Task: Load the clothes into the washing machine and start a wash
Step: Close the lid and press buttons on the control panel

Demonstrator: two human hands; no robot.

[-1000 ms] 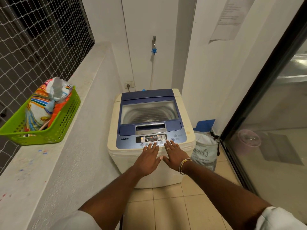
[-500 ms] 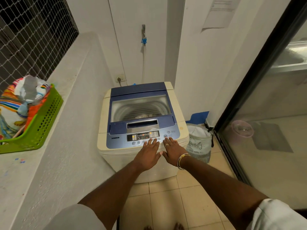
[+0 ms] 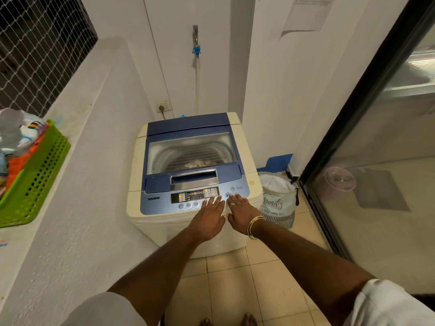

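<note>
A cream top-loading washing machine (image 3: pixel 244 161) with a blue lid stands against the back wall, its lid closed. Through the lid's window (image 3: pixel 190 151) I see the drum with a bit of clothing low inside. The control panel (image 3: pixel 195 195) at the front shows lit indicators. My left hand (image 3: pixel 208 218) lies flat with straight fingers on the panel's lower edge. My right hand (image 3: pixel 241 211), wearing a ring and bracelets, has its fingertips on the round button at the panel's right end.
A green basket (image 3: pixel 40 172) with colourful bags sits on the white ledge at left. A white laundry bag (image 3: pixel 279 198) stands on the tiled floor right of the machine. A glass sliding door (image 3: pixel 376 149) runs along the right. A tap and hose hang behind.
The view has shifted down and closer to the machine. Both hands stay on the panel, and my right fingertips have slid right onto the round button.
</note>
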